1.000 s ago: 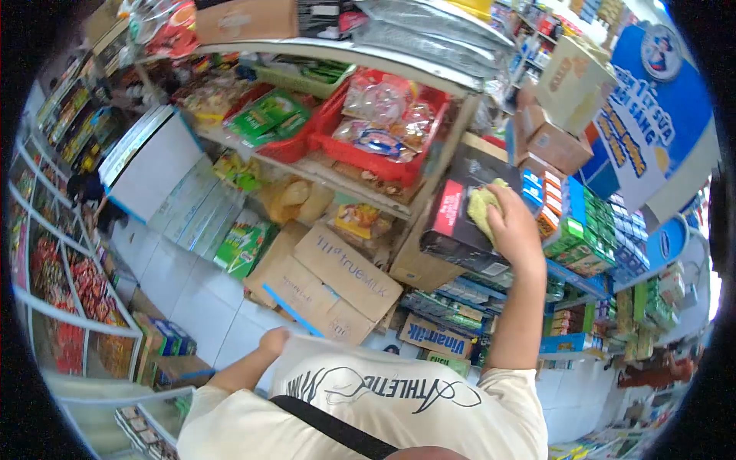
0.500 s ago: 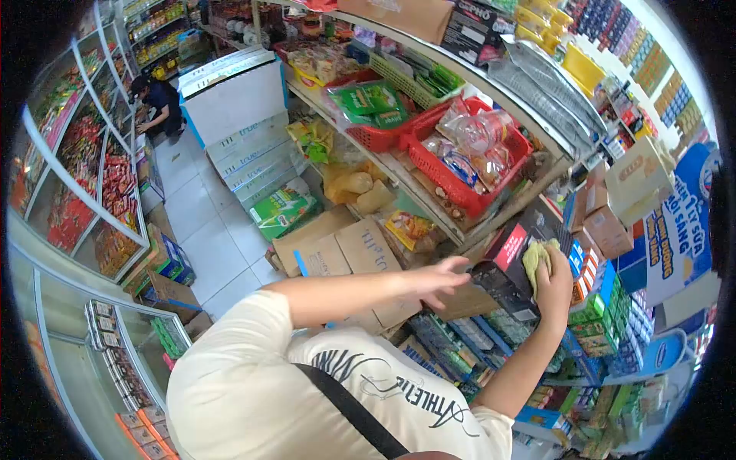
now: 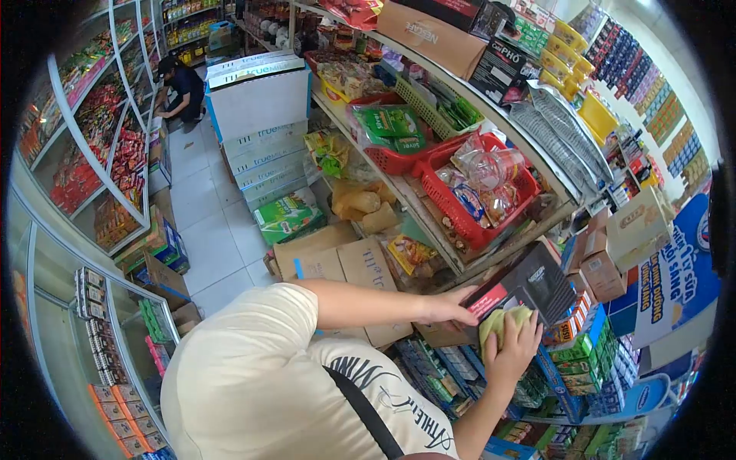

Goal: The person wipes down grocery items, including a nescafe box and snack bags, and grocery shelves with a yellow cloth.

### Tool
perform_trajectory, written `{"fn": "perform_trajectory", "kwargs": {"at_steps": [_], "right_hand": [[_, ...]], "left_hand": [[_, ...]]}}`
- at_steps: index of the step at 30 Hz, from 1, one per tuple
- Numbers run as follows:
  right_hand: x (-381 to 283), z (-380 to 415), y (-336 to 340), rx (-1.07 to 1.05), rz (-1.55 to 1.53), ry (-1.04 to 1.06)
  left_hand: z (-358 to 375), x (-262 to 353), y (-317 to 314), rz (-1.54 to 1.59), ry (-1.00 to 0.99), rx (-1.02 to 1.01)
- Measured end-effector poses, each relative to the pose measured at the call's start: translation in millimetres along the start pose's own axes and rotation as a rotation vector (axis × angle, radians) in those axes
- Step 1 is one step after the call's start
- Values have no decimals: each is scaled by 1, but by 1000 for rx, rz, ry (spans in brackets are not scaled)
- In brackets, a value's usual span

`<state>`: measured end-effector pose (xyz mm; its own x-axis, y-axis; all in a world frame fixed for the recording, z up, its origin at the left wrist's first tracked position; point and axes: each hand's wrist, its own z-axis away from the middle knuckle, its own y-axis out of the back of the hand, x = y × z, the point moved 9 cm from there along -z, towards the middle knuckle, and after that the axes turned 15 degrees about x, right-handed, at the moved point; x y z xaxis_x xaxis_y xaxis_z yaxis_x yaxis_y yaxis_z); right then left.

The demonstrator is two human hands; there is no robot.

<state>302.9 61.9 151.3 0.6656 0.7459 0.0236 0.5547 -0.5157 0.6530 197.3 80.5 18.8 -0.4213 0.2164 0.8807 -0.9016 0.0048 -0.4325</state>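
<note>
A black Nescafé box (image 3: 553,280) with a red-pink panel is tilted in front of me in the head view. My left hand (image 3: 451,308) grips its left edge, thumb on the near side and fingers partly hidden behind. A crumpled yellow-green cloth (image 3: 498,325) is pressed against the box's near face. My right hand (image 3: 518,342) is closed over that cloth, fingers bent across it. Under the box, packed cartons (image 3: 448,364) stand in rows, close below both hands.
Beyond the box, a wooden shelf carries a red basket (image 3: 479,230) of packets. Opened cardboard boxes (image 3: 345,264) lie left of my arm; stacked white cartons (image 3: 264,157) stand on the tiled aisle. Another person (image 3: 182,96) crouches by the glass cabinets. Small cartons (image 3: 586,349) sit at right.
My left hand has come from open beside the box to gripping its edge. The right hand and cloth have moved down and left across the box, whose face now turns more upward.
</note>
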Motion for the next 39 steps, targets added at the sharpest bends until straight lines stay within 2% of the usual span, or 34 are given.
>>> {"fn": "perform_trajectory", "kwargs": {"at_steps": [1,2,4,7,10,11,14,15,16,19,21,22,24,27,28,30,32,33,34,36,37,38,39], "right_hand": [[-4,4,1,-5,9,-2],[-5,8,2,-11,18,-5],[6,15,3,129,15,-41],[35,26,15,365,19,-189],[43,38,21,511,-194,-315],[31,31,19,447,-250,-256],[22,30,-3,368,-564,-447],[28,35,-18,363,-677,-548],[32,55,-56,319,-1217,-1022],[21,97,-128,-32,-1318,-1299],[-1,128,-151,-266,-1168,-1444],[-15,145,-159,-220,-1299,-1607],[-30,137,-153,-156,-1467,-1475],[-33,146,-148,-122,-1418,-1501],[-30,148,-144,-131,-1400,-1560],[-29,189,-181,-49,-1615,-1650],[-42,229,-199,-363,-1352,-1824],[-55,254,-219,-278,-1683,-1906],[-62,259,-210,-262,-1678,-2032],[-61,264,-215,-217,-1656,-2041],[-49,259,-218,-245,-1524,-1896],[-38,231,-190,-125,-1438,-1870],[-33,221,-187,-76,-1556,-1861]], "left_hand": [[8,3,-2,75,-56,-23],[16,-5,3,25,-24,15],[30,6,11,-159,-527,17],[58,-8,33,-437,-592,73],[102,6,50,-676,-567,220],[113,14,57,-732,-588,261],[147,33,77,-925,-614,386],[158,42,83,-1014,-604,419],[168,49,88,-1103,-591,449],[191,62,79,-1346,-657,331],[192,47,79,-1394,-527,304],[193,38,79,-1419,-467,291],[193,23,86,-1439,-447,268],[196,18,90,-1456,-450,268],[193,20,85,-1461,-465,268],[191,18,79,-1465,-462,243],[185,15,74,-1498,-442,197],[184,13,73,-1526,-426,171],[180,12,72,-1555,-418,144],[171,12,69,-1592,-399,120],[168,14,69,-1605,-372,117],[165,16,69,-1619,-346,117],[161,15,67,-1631,-311,99]]}}
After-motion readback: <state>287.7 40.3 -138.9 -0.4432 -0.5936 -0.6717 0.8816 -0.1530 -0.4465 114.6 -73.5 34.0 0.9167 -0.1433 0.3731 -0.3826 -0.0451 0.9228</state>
